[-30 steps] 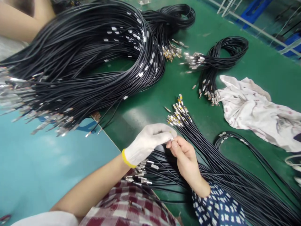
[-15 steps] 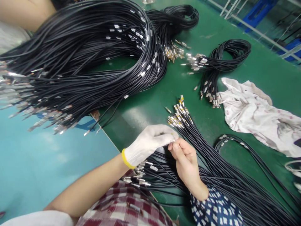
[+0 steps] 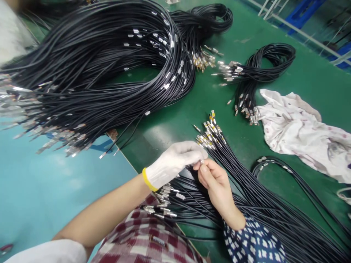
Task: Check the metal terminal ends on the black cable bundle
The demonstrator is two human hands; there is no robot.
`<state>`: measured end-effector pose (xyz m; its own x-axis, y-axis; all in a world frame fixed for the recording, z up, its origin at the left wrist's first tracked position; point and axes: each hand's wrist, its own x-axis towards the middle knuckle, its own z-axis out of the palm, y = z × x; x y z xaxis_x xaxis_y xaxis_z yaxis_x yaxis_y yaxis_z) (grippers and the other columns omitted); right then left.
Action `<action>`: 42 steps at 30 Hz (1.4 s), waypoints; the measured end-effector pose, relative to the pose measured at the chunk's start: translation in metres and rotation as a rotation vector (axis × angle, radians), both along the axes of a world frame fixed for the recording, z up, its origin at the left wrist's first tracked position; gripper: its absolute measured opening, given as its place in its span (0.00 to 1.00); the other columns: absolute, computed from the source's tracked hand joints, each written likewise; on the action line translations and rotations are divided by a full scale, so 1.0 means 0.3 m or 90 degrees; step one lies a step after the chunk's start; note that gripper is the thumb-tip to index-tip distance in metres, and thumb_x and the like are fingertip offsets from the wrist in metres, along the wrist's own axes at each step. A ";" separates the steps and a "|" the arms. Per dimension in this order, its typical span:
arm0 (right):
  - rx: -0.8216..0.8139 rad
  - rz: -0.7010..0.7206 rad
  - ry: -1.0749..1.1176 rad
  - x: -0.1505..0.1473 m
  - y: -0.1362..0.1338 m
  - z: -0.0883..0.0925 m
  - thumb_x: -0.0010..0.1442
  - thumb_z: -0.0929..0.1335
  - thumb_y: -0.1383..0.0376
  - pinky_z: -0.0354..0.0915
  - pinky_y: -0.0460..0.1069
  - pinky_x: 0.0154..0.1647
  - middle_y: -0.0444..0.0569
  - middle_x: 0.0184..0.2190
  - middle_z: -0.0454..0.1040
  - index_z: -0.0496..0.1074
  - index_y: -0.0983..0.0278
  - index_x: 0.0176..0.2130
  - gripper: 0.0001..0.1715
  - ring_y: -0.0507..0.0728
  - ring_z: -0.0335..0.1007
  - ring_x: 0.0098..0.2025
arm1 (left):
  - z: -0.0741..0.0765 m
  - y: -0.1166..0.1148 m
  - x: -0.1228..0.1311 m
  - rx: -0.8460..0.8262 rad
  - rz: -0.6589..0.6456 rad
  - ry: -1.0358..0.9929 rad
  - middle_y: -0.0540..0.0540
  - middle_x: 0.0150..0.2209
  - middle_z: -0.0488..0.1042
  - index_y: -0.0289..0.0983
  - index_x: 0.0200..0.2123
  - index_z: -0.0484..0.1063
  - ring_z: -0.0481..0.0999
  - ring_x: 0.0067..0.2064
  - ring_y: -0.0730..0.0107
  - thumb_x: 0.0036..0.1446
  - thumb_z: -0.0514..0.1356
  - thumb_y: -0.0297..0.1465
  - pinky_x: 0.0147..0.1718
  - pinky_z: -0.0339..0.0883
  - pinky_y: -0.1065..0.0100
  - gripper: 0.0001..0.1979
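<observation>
My left hand (image 3: 172,162), in a white glove with a yellow cuff, pinches a small metal terminal at the end of a black cable. My bare right hand (image 3: 215,182) pinches the same spot from the other side, fingertips touching the glove. Both hands hover over a bundle of black cables (image 3: 255,204) that runs from my lap across the green table (image 3: 175,124). The bundle's metal-tipped ends (image 3: 210,133) fan out just beyond my fingers. More loose terminal ends (image 3: 164,199) lie below my left wrist.
A very large coil of black cables (image 3: 90,69) fills the upper left, its terminals hanging over the table edge. Two smaller coils (image 3: 260,69) (image 3: 208,22) lie at the back. A crumpled white cloth (image 3: 301,131) sits at the right. Teal floor (image 3: 55,190) shows at left.
Both hands stay pinched together on the cable end, shifting only slightly. A bare arm seen at the top left earlier is out of view now.
</observation>
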<state>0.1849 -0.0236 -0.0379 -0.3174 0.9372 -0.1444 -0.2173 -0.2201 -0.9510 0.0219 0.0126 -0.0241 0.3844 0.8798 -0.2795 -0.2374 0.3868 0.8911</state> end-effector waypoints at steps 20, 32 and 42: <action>-0.024 0.006 -0.030 -0.012 0.011 0.011 0.69 0.68 0.55 0.54 0.45 0.20 0.39 0.17 0.67 0.74 0.64 0.35 0.17 0.49 0.55 0.16 | 0.005 0.018 -0.005 -0.270 -0.191 -0.077 0.53 0.23 0.67 0.38 0.58 0.69 0.68 0.23 0.76 0.56 0.63 0.45 0.21 0.58 0.76 0.29; 0.038 -0.071 -0.087 -0.041 -0.003 0.006 0.70 0.66 0.55 0.56 0.46 0.23 0.38 0.16 0.61 0.72 0.63 0.32 0.18 0.51 0.55 0.18 | -0.028 0.008 0.025 -0.386 -0.169 -0.154 0.49 0.23 0.69 0.35 0.48 0.76 0.67 0.22 0.77 0.58 0.61 0.48 0.19 0.58 0.76 0.24; 0.024 -0.074 -0.079 -0.043 -0.010 -0.003 0.70 0.66 0.55 0.52 0.45 0.21 0.37 0.17 0.58 0.71 0.64 0.31 0.19 0.50 0.51 0.19 | -0.020 0.020 0.038 -0.327 -0.209 -0.162 0.51 0.20 0.67 0.33 0.39 0.74 0.63 0.18 0.78 0.56 0.63 0.44 0.16 0.55 0.76 0.19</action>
